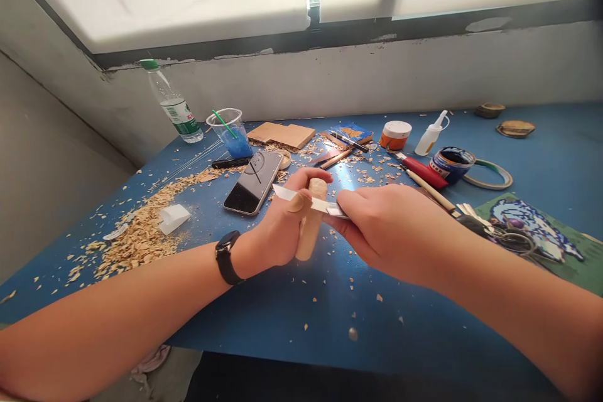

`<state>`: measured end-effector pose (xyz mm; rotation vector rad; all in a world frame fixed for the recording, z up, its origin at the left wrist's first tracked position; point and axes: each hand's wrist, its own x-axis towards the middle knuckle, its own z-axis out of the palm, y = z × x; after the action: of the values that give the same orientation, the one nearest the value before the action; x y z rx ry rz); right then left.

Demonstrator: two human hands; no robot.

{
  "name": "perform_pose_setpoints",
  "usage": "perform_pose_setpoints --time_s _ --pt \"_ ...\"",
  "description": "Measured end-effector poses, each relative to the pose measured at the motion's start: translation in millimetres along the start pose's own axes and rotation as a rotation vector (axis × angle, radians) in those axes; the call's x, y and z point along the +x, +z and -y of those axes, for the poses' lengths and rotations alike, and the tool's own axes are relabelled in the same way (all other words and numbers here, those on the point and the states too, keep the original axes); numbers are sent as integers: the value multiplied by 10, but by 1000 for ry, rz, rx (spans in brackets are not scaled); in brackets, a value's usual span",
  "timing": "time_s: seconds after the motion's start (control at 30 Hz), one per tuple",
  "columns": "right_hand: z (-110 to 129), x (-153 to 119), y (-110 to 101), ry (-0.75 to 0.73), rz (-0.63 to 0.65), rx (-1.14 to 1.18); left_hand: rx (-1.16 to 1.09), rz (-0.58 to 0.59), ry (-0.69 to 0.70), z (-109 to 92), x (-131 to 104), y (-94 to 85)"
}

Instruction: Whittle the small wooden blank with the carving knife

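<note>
A pale, rounded piece of wood (309, 235) stands nearly upright in my left hand (282, 226), whose fingers are wrapped round it. My right hand (389, 229) is closed on a utility knife (336, 209). The knife's blade points left and lies across the wood near its upper part, with my left thumb against the blade. Most of the knife's handle is hidden inside my right hand. Both hands are close together above the blue table.
Wood shavings (136, 239) lie heaped at the left. A phone (254, 182), a cup of blue liquid (233, 135) and a bottle (176, 107) stand beyond my left hand. A red-handled tool (424, 174), an open jar (451, 164) and keys (516, 240) are at the right.
</note>
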<state>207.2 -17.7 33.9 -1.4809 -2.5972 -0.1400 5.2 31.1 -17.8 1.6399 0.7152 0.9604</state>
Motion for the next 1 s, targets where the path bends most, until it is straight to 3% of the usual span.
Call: perform_pose_setpoints --time_s 0.37,0.7,0.83,1.0 --pt "-198 -32 -94 -62 66 -138 153 70 262 97 150 -48" --pt "-177 -4 -37 87 31 -186 134 66 205 50 156 -17" --pt "-202 -24 -55 78 -29 -184 219 24 258 26 139 7" --pt "-172 -44 -113 18 47 -156 206 22 207 87 161 -22"
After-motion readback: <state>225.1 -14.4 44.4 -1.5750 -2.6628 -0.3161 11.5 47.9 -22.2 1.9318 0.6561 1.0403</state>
